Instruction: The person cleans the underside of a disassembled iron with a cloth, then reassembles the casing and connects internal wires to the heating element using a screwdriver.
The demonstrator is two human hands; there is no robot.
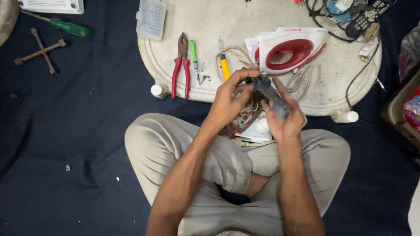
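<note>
I sit cross-legged on a dark cloth. My right hand [286, 118] grips a grey, elongated plastic part [272, 96] held up over my lap. My left hand [229, 98] pinches the top end of that same part with its fingertips. Beneath my hands lie a white iron body [258, 131] and a loop of pale braided cord [247, 114]. The red and white iron cover [291, 50] rests on the low white table [210, 17] just beyond my hands.
On the table lie red-handled pliers [180, 65], a small green screwdriver [193, 53], a yellow-handled screwdriver [224, 66], a clear plastic box [151, 18], black cables and a remote [365, 18]. A green screwdriver [70, 28] and a rusty cross wrench [40, 51] lie left on the cloth.
</note>
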